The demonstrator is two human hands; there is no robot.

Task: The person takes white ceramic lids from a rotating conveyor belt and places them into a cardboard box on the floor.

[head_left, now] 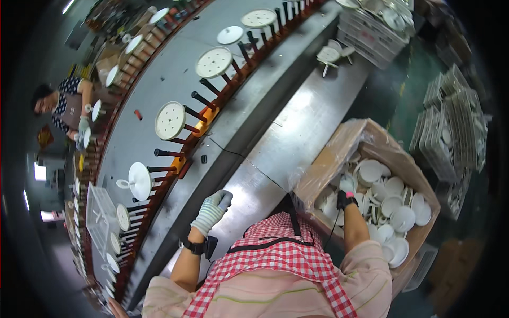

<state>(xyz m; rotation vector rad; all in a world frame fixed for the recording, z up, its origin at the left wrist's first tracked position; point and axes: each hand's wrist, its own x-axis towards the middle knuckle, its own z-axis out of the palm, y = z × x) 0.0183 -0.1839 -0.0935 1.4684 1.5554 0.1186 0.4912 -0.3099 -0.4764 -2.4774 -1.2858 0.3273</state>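
My left hand (213, 209), in a white knit glove, rests on the steel counter (297, 132) with fingers curled; whether it holds anything I cannot tell. My right hand (347, 186), also gloved, reaches down into a cardboard box (339, 143) lined with plastic and filled with several white round plastic parts (395, 204). Its fingers touch the parts at the box's left side; the grip is hidden. Ahead of my left hand runs a curved conveyor with black pegs, some carrying white discs (170, 120).
Grey crates (371, 32) with white parts stand at the top right. Stacked trays (450, 127) sit on the floor at the right. Another person (66, 106) works at the far left of the conveyor. A clear plastic bin (101, 217) sits at the left.
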